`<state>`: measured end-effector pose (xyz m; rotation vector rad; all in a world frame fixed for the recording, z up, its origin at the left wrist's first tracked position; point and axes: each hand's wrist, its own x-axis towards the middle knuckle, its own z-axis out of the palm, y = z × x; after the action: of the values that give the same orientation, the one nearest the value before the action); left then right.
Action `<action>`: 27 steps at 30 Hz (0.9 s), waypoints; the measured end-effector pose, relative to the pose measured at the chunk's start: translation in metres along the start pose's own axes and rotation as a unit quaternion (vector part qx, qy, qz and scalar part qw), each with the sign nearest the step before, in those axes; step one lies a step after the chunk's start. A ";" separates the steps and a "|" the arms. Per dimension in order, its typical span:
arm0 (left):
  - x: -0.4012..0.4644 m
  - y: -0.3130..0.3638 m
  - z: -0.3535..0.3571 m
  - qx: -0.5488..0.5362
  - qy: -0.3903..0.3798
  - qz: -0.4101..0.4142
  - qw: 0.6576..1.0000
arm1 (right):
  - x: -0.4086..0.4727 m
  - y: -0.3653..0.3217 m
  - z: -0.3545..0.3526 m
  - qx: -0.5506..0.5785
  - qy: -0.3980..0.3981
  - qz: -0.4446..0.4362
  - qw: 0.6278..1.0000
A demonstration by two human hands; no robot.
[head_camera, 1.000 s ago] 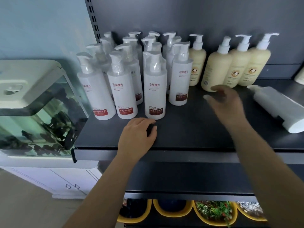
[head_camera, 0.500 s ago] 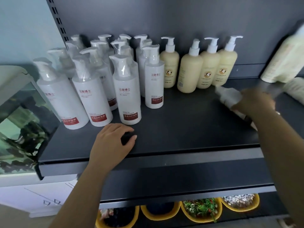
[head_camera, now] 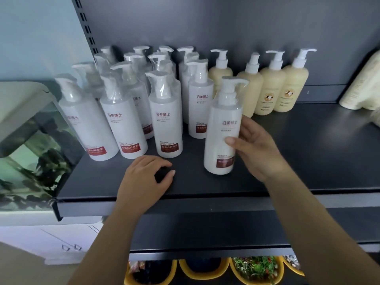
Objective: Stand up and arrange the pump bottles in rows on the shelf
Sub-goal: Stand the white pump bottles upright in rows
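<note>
The far white pump bottles (head_camera: 141,56) are mostly hidden behind the near ones, the small print on the cream bottles (head_camera: 287,94) is too small to read, and a cream bottle at the right (head_camera: 362,85) is cut off by the edge.

A shop: slotted metal shelf (head_camera: 308,153) stocked with many identical white pump bottles (head_camera: 166,116), sealed in plastic.

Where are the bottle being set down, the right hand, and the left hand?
held white bottle (head_camera: 223,128), head view, label area of its body
right hand (head_camera: 256,150), head view, back of palm
left hand (head_camera: 144,179), head view, knuckles
</note>
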<state>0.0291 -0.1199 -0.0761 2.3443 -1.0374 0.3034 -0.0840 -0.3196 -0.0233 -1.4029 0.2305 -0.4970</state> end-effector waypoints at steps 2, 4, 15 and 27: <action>0.000 0.000 0.000 0.000 -0.007 0.000 1.000 | 0.003 0.010 0.006 0.002 -0.013 -0.015 1.000; 0.000 -0.001 0.000 0.000 -0.011 0.000 1.000 | 0.005 0.013 0.009 -0.033 -0.031 -0.021 0.999; 0.000 0.002 -0.002 -0.003 -0.022 -0.010 1.000 | 0.023 0.009 0.007 -0.325 -0.013 -0.020 0.945; 0.001 0.005 -0.003 0.003 -0.040 -0.016 0.999 | 0.036 0.037 0.026 -0.312 0.053 -0.011 0.948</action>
<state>0.0268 -0.1214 -0.0711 2.3923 -1.0360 0.2031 -0.0334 -0.3099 -0.0502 -1.9992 0.4900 -0.5443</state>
